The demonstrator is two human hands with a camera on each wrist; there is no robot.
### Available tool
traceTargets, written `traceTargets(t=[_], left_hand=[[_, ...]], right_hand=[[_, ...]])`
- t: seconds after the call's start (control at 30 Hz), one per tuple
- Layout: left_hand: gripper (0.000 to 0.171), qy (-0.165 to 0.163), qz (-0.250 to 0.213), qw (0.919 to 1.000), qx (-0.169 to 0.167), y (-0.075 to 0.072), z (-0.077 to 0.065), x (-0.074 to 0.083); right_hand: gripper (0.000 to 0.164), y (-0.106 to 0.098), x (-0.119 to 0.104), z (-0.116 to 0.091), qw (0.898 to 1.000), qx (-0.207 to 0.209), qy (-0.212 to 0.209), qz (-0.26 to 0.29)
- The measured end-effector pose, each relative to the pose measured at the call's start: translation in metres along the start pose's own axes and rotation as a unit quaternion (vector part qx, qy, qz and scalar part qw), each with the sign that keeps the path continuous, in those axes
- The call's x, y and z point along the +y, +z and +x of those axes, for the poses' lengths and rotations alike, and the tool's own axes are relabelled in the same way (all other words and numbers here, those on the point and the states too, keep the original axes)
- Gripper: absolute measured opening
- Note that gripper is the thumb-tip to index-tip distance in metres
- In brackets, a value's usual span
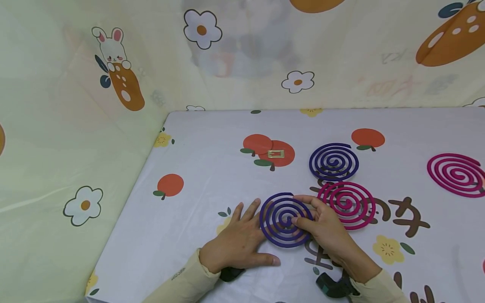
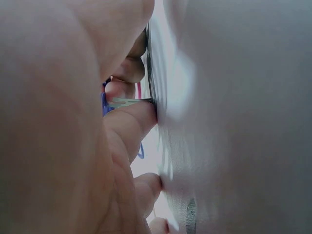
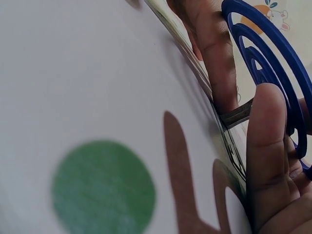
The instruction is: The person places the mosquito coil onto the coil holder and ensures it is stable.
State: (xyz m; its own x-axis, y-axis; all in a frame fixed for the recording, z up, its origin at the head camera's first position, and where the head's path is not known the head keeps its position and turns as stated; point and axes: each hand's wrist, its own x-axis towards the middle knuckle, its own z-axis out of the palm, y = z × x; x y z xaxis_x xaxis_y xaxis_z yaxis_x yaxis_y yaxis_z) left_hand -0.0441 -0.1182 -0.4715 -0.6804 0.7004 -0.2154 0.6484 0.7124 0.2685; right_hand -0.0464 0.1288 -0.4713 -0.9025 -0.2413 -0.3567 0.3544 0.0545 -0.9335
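My right hand point(image 1: 322, 227) pinches a dark blue mosquito coil point(image 1: 271, 237) near its centre, thumb on the upper face. The coil is raised off the table and overlaps the fingers of my left hand point(image 1: 236, 242). That hand lies palm down, fingers spread, on the tablecloth. In the right wrist view a thin metal strip point(image 3: 237, 115) stands between a left fingertip and the coil's middle. The left wrist view also shows this strip point(image 2: 129, 102) beside the fingers. Just right of my right hand's fingers lies a pink mosquito coil point(image 1: 365, 198).
Another blue coil point(image 1: 333, 145) lies behind the pink one, and a second pink coil point(image 1: 452, 192) is at the far right. A small gold-coloured rectangular metal piece point(image 1: 275, 150) lies on the printed tablecloth point(image 1: 204, 155). Patterned cloth hangs behind and at left.
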Motion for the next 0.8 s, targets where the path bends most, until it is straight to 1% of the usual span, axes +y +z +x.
traceTargets(t=[0.8], left_hand=[[0.097,-0.001,0.003,1.0000,0.003,-0.0009,-0.0003,0.0003]], right_hand=[[0.058,-0.0009,-0.0008,0.0001,1.000,-0.009,0.002,0.002]])
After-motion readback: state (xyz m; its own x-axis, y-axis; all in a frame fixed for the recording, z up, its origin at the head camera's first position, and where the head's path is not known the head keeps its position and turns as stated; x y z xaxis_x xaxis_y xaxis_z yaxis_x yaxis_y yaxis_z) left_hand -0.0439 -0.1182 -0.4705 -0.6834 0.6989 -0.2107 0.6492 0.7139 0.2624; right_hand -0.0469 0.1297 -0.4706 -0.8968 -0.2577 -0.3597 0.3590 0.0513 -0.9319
